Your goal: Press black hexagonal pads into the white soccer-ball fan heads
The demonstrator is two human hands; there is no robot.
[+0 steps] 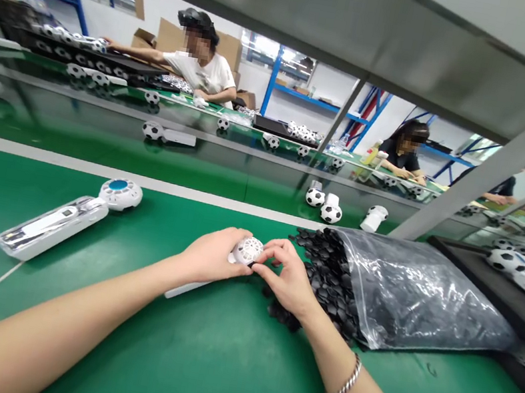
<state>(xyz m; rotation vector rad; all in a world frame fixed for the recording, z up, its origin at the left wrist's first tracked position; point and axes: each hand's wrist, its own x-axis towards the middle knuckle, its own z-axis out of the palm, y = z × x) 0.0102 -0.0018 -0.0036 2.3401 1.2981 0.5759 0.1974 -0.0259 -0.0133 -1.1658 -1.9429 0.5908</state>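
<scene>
My left hand [212,254] is closed around a white handheld device whose round head [249,250] has a lattice of openings. Its handle [188,288] sticks out below my left wrist, partly hidden by the hand. At the head's right edge, the thumb and forefinger of my right hand [291,281] pinch what looks like a small black piece, mostly covered by the fingertips. Just right of that hand lies a heap of black pieces [329,279], spilling from a clear plastic bag [428,293].
A similar white device [54,226] lies at left on the green table [124,348]. Beyond the white strip stand several football-patterned devices [331,210]. A black tray [462,272] with more devices is at right, near a slanted metal post [482,161]. Co-workers sit across.
</scene>
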